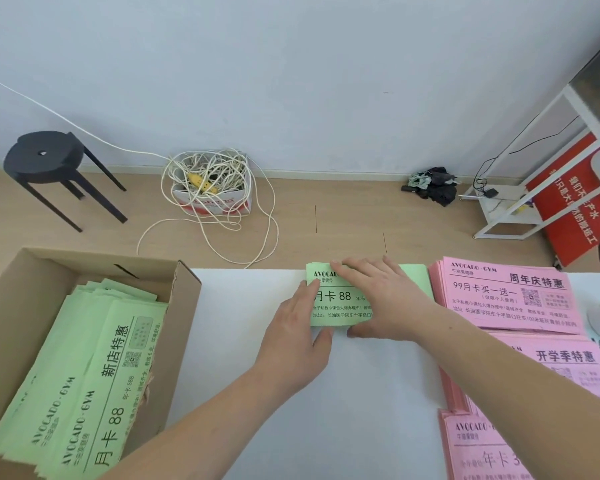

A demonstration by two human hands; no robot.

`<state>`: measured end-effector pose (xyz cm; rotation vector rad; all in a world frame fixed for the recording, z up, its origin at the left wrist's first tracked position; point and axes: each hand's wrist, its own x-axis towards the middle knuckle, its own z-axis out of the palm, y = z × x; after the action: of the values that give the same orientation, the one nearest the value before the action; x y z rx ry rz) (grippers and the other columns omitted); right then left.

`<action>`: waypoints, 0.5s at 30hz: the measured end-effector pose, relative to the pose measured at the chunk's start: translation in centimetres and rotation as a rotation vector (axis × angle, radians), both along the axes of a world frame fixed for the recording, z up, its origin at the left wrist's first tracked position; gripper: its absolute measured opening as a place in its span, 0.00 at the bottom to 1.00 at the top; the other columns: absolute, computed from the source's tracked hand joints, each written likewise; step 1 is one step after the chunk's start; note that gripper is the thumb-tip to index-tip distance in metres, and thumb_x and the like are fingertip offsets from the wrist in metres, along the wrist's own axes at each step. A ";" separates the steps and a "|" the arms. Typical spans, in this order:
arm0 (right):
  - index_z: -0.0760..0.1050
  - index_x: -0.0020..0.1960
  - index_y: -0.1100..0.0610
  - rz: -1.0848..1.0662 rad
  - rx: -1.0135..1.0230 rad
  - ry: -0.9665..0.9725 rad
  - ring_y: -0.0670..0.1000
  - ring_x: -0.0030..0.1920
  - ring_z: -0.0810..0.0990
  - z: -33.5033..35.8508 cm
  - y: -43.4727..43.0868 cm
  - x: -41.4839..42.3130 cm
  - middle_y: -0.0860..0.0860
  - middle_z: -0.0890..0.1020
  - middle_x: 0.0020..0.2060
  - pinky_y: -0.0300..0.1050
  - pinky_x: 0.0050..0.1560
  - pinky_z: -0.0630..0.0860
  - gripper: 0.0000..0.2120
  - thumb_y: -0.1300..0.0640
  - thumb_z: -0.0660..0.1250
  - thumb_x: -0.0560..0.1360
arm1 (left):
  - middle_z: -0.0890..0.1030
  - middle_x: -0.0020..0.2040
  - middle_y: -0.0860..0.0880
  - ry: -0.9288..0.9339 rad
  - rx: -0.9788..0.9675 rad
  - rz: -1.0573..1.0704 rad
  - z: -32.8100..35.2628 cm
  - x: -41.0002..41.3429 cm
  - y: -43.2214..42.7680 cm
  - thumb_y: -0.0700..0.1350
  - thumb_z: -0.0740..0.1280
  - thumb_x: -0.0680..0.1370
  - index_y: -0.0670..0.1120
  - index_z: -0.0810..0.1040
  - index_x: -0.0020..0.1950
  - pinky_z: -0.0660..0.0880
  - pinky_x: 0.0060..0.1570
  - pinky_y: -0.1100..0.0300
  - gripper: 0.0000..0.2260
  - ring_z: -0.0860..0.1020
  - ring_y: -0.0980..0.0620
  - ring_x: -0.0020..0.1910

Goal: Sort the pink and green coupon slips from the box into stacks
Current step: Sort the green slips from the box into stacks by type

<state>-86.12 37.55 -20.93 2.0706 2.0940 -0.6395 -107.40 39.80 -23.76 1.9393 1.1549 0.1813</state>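
Green slips (115, 368) in the cardboard box (184, 306) read "AVOCADO·GYM", "新店特惠", "月卡 88" and "年卡 588". The green slip (340, 299) on the bench (291, 410) shows "AVOCA", "月卡 88" and an address line beginning "地址:长治医学院东十字路口". The right hand (388, 299) covers the rest of its print. The far pink stack (506, 296) is headed "AVOCADO·GYM" and "周年庆特惠", above "99月卡买一送一", "(仅限个人使用)" and a QR code. The middle pink stack (565, 362) reads "开学季特惠". The near pink stack (482, 452) shows "AVOCADO" and "年卡 3", cut off at the frame edge. A red board (568, 209) carries white characters, among them "产水" and "搬运工". Red lettering on the white carton (215, 204) is too blurred to read.
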 end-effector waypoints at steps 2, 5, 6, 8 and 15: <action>0.43 0.83 0.42 -0.021 -0.012 0.011 0.48 0.81 0.51 0.3 -0.1 0.0 0.42 0.54 0.81 0.57 0.81 0.41 0.61 0.33 0.78 0.63 | 0.62 0.80 0.57 -0.020 -0.068 0.011 0.8 -0.6 0.2 0.48 0.68 0.80 0.55 0.53 0.83 0.66 0.74 0.56 0.35 0.65 0.55 0.76; 0.42 0.83 0.41 -0.036 -0.050 -0.016 0.49 0.82 0.44 1.4 -0.3 -0.4 0.44 0.47 0.83 0.59 0.81 0.39 0.63 0.29 0.77 0.61 | 0.61 0.80 0.59 -0.032 -0.068 0.067 2.8 -2.8 -0.2 0.49 0.68 0.81 0.57 0.59 0.81 0.68 0.73 0.54 0.31 0.64 0.58 0.77; 0.43 0.83 0.41 -0.046 -0.053 -0.011 0.49 0.82 0.43 1.9 -0.4 -0.7 0.44 0.46 0.83 0.58 0.81 0.39 0.62 0.28 0.76 0.61 | 0.62 0.79 0.61 -0.040 -0.070 0.095 3.7 -3.8 -0.6 0.50 0.67 0.81 0.59 0.61 0.80 0.69 0.72 0.56 0.29 0.66 0.60 0.75; 0.47 0.83 0.41 -0.063 -0.040 0.008 0.49 0.82 0.45 3.1 -0.7 -1.7 0.46 0.48 0.83 0.56 0.81 0.41 0.57 0.28 0.74 0.64 | 0.68 0.72 0.64 -0.076 -0.149 0.157 5.8 -5.8 -1.6 0.51 0.68 0.81 0.64 0.64 0.76 0.73 0.63 0.63 0.24 0.72 0.64 0.66; 0.70 0.75 0.42 -0.135 0.101 0.135 0.44 0.73 0.68 8.0 -0.3 -11.3 0.38 0.69 0.74 0.46 0.70 0.69 0.27 0.37 0.67 0.78 | 0.80 0.59 0.64 -0.312 -0.275 0.236 12.2 -11.8 -2.5 0.50 0.69 0.80 0.65 0.75 0.65 0.76 0.45 0.73 0.15 0.80 0.66 0.50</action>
<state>-97.38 37.24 -12.88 2.3007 2.1108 -0.7259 -119.23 37.30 -11.54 1.4726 1.1296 0.4128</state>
